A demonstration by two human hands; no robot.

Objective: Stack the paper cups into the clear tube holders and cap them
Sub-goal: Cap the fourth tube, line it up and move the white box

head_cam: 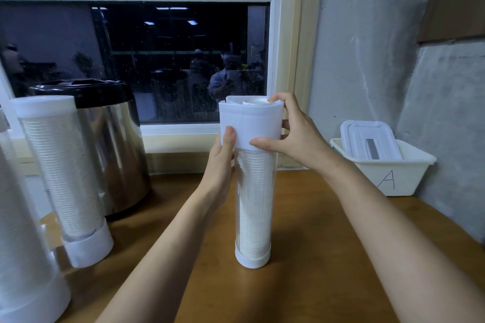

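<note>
A clear tube holder (253,207) stands upright on the wooden table (315,257), filled with a stack of white paper cups, its white base at the bottom. A white cap (250,123) sits on the tube's top. My left hand (221,162) grips the tube just under the cap, thumb pressed on the cap's lower edge. My right hand (291,131) holds the cap from the right, fingers curled over its rim and thumb on its lower edge.
Two other filled, capped tube holders stand at the left, one (65,181) leaning and another (23,244) nearest the edge. Behind them is a steel urn (115,144) with a black lid. A white bin (388,173) marked A sits at the right wall.
</note>
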